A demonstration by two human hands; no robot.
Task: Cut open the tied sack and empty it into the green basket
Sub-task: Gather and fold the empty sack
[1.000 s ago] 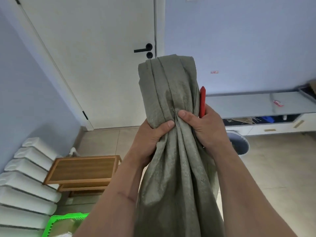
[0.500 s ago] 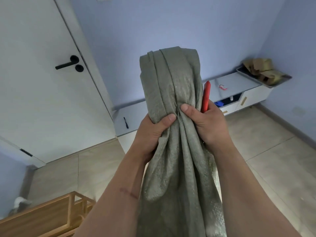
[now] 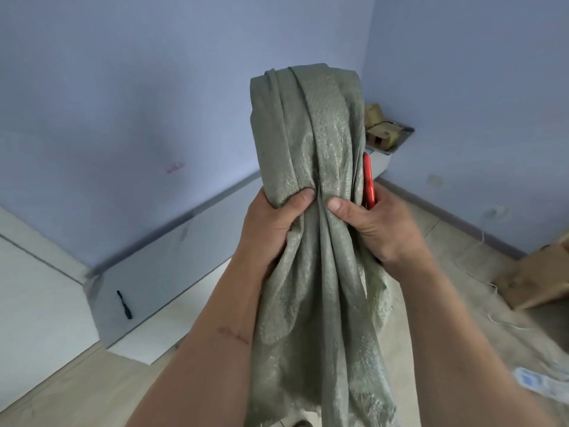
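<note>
A: Surroundings, left to right?

B: Low white cabinet (image 3: 172, 257) along the blue wall, running from 8 o'clock up toward centre. A black tool (image 3: 124, 304) lies on its top at 8 o'clock. At 1 o'clock, a tray of crumpled brown paper (image 3: 388, 134), partly hidden behind the sack. Cardboard box (image 3: 535, 278) on the floor at 3 o'clock, white cord (image 3: 475, 245) trailing beside it.

A: Hands?

B: Left hand (image 3: 271, 220) curled round the gathered neck of the grey-green sack (image 3: 311, 143), thumb pressed across the front. Right hand (image 3: 372, 223) clamps the same neck from the other side, thumb on the cloth, and also holds a red tool (image 3: 368, 181) upright against the sack's right edge. Blade not visible.

A: Sack position?

B: Centre, held up vertically; bunched top at 12, loose cloth hanging to 6.

A: Room?

B: Bare wood floor at 7 and 4 o'clock. Green basket out of view.
</note>
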